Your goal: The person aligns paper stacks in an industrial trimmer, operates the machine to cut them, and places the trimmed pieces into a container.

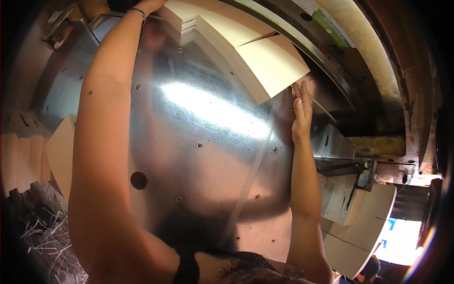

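A row of cream paper stacks (pixel 274 64) lies along the far edge of the shiny metal table (pixel 222 165). The right-hand block sits slightly turned against the one beside it. My right hand (pixel 301 113) is upright at the right end of this row. Its fingers are stretched out and lie at the block's end; whether they press on it I cannot tell. At the top edge of the view, my left hand (pixel 150 5) is by the row's left end. The frame cuts off its fingers, and a thin band circles the wrist.
Small round metal fittings dot the table. Paper shreds (pixel 47 232) heap at lower left, below more paper stacks (pixel 23 161). At right, a dark lever (pixel 340 169) juts out above further paper piles (pixel 359 232). A curved machine beam (pixel 378 57) runs behind the row.
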`<state>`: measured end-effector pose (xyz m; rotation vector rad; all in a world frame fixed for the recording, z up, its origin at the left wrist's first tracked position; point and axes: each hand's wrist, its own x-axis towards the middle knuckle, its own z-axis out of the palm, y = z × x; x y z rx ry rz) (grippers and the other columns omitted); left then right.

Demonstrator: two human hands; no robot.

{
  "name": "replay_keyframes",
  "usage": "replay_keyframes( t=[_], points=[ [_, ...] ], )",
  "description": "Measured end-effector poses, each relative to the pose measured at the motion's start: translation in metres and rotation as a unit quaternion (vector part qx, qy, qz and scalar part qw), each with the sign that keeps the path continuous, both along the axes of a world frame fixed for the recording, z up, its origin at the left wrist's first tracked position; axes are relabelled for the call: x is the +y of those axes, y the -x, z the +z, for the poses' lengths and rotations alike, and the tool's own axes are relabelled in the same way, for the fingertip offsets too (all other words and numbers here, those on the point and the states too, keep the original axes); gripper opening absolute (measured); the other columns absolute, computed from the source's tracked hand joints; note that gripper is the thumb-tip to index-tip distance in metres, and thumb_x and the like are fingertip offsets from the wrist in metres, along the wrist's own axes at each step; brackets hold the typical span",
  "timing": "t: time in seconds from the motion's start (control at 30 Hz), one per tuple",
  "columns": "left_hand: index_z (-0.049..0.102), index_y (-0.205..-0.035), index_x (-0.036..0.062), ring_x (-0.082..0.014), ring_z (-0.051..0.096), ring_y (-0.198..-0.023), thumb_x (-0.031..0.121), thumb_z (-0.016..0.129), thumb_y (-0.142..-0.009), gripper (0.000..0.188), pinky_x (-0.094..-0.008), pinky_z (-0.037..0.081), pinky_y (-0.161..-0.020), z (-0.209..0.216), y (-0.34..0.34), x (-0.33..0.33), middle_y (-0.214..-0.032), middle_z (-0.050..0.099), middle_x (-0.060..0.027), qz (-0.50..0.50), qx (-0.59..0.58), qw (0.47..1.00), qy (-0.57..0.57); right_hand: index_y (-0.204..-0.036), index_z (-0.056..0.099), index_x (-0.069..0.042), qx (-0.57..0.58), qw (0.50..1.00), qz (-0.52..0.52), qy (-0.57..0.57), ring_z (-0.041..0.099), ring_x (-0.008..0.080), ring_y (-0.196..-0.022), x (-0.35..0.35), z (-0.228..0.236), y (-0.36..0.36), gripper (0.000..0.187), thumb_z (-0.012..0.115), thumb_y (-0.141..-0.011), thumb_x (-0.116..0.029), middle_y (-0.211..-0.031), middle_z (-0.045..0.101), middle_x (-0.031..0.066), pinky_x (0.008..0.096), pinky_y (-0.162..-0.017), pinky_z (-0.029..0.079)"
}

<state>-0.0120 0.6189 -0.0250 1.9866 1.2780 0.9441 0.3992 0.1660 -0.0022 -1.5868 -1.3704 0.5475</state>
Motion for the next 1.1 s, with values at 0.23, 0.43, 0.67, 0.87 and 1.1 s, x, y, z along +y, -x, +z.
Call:
replay_keyframes(
  t=[0.23, 0.43, 0.67, 0.87, 1.1],
  points=[
    [0.066, -0.128, 0.0084, -0.0139, 0.062, -0.107, 0.034, 0.061, -0.102, 0.037, -0.0311, 0.049, -0.092, 0.015, 0.008, -0.037, -0.117, 0.070, -0.0029, -0.060, 0.021, 0.991, 0.120, -0.159, 0.028, 0.002, -0.029, 0.998, 0.046, 0.012, 0.029, 0.0331, -0.154, 0.000, -0.017, -0.015, 0.088, 0.048, -0.100, -0.059, -0.161, 0.039, 0.0220, 0.0615, -0.117, -0.017],
    [0.070, -0.118, 0.0020, -0.0165, 0.064, -0.098, 0.023, 0.066, -0.097, 0.030, -0.0321, 0.050, -0.090, 0.038, 0.018, -0.095, -0.108, 0.072, -0.0073, -0.074, 0.100, 0.982, 0.142, -0.160, 0.011, 0.008, -0.009, 0.997, 0.066, 0.030, 0.029, 0.0392, -0.153, -0.061, -0.001, 0.023, 0.097, 0.054, -0.098, -0.053, -0.163, 0.027, 0.0297, 0.0593, -0.112, -0.028],
    [0.068, -0.113, 0.0079, -0.0144, 0.063, -0.089, 0.018, 0.070, -0.092, 0.024, -0.0304, 0.051, -0.080, 0.054, 0.043, -0.191, -0.101, 0.070, -0.0017, -0.125, 0.063, 0.955, 0.260, -0.161, 0.005, 0.005, 0.065, 0.997, 0.029, 0.041, 0.021, 0.0418, -0.155, -0.190, 0.009, 0.068, 0.110, 0.061, -0.092, -0.059, -0.163, 0.026, 0.0306, 0.0617, -0.114, -0.024],
    [0.062, -0.127, 0.0032, -0.0175, 0.066, -0.088, 0.014, 0.065, -0.091, 0.038, -0.0327, 0.053, -0.077, 0.090, 0.049, -0.304, -0.105, 0.069, -0.0076, -0.155, 0.141, 0.910, 0.359, -0.163, 0.012, -0.002, -0.048, 0.983, -0.046, 0.174, 0.017, 0.0452, -0.155, -0.311, 0.019, 0.106, 0.105, 0.059, -0.091, -0.063, -0.165, 0.021, 0.0304, 0.0651, -0.117, -0.017],
    [0.073, -0.110, -0.0003, -0.0160, 0.070, -0.085, 0.028, 0.069, -0.095, 0.032, -0.0331, 0.056, -0.080, 0.105, 0.009, -0.415, -0.092, 0.073, -0.0060, -0.233, 0.274, 0.862, 0.358, -0.162, 0.014, 0.000, -0.009, 0.969, -0.179, 0.168, 0.015, 0.0475, -0.154, -0.448, 0.023, 0.145, 0.107, 0.062, -0.089, -0.062, -0.163, 0.026, 0.0307, 0.0650, -0.119, -0.011]
  ],
)
